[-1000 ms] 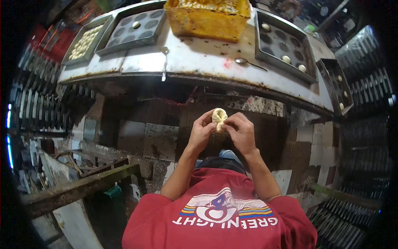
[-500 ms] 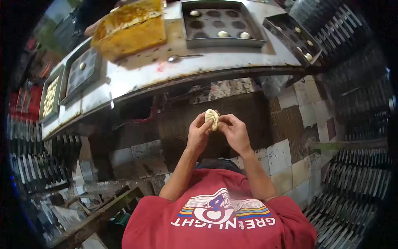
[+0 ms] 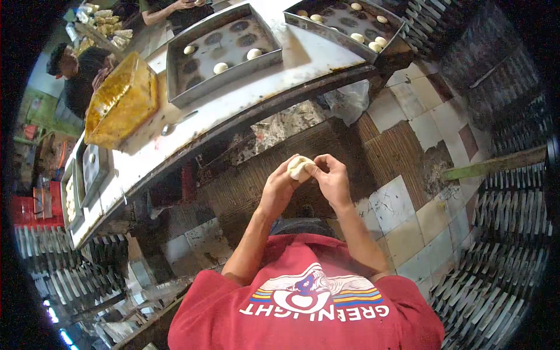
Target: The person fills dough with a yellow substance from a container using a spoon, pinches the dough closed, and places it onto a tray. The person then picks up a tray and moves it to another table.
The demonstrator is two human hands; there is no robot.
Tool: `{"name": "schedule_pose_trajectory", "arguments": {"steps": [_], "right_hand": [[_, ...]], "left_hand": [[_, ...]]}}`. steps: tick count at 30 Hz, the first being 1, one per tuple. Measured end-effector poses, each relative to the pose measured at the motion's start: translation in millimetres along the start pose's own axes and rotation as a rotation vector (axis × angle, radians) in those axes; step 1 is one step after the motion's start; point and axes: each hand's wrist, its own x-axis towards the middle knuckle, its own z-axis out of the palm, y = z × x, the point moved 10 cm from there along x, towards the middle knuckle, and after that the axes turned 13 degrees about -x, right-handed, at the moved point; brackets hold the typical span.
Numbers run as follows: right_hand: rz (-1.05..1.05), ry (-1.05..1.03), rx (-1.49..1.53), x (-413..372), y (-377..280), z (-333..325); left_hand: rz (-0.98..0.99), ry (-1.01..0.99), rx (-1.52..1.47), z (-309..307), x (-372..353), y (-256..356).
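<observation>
A small round of pale dough is held up in front of my chest, between both hands. My left hand cups it from the left with curled fingers. On the other side my right hand pinches its right edge between thumb and fingers. The dough looks folded over on top; whether it holds a filling is hidden. Beyond my hands, a square metal tray with dark round marks carries a few dough balls on the table.
A yellow tub and a spoon lie on the table. Another tray with dough balls stands right; smaller trays sit left. Two other people are beyond the table. Slatted racks flank me, and a green-edged bar juts in at right.
My view has turned, so the table slants more and other people show at upper left. In my hands the dough looks rounder, and my right fingers have shifted over its edge.
</observation>
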Motion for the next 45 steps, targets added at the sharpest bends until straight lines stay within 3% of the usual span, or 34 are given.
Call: {"name": "schedule_pose_trajectory", "arguments": {"steps": [2,6,9,11,14,17,19,22,24,25,26,28,29,30,31,34,36,37,40,43,45], "right_hand": [[0.118,-0.031,0.105,5,6,3],[0.079,-0.034,0.101,24,7,13],[-0.444,0.035,-0.421,41,-49,11],[-0.486,0.085,-0.452,64,-57,8],[-0.509,0.095,-0.401,106,-60,8],[-0.158,0.203,-0.272,156,-34,-1],[-0.141,0.254,-0.381,186,-42,-2],[0.026,0.276,-0.548,227,-22,4],[0.042,0.305,-0.133,259,36,12],[0.175,0.170,-0.004,266,47,23],[0.177,0.184,-0.011,273,44,19],[0.254,0.099,0.293,282,34,30],[0.416,0.061,0.410,278,11,38],[0.415,0.070,0.406,288,4,37],[0.326,0.098,0.277,302,-9,28],[0.153,0.108,0.090,347,-13,12],[-0.209,-0.057,-0.993,381,-9,24],[-0.513,0.058,-1.010,376,-39,19],[-0.575,0.052,-0.953,412,-47,12],[-0.511,-0.085,-1.004,446,-10,52],[-0.755,-0.107,-0.867,424,-4,87]], "left_hand": [[0.195,0.092,0.353,-3,11,8],[0.301,0.254,0.240,-32,40,20],[0.275,0.238,0.331,-35,67,28],[0.164,0.190,0.385,-35,92,25],[0.235,0.039,0.585,-10,129,46],[0.234,0.040,0.703,-4,165,59],[0.193,0.080,0.818,3,186,70],[0.291,-0.011,0.744,23,208,88],[0.300,-0.049,0.797,26,227,94],[0.277,-0.051,0.813,30,236,96],[0.250,-0.053,0.829,35,243,97],[0.179,-0.110,0.816,45,255,89],[0.209,-0.207,0.644,55,260,86],[0.239,-0.298,0.471,65,265,85],[0.304,-0.333,0.470,74,271,94],[0.421,-0.106,0.536,64,295,123],[0.532,-0.017,0.513,59,308,141],[0.517,-0.002,0.537,59,317,144],[0.498,0.103,0.579,70,351,140],[0.450,-0.022,1.008,117,415,110],[0.445,-0.145,1.212,155,469,77]]}}
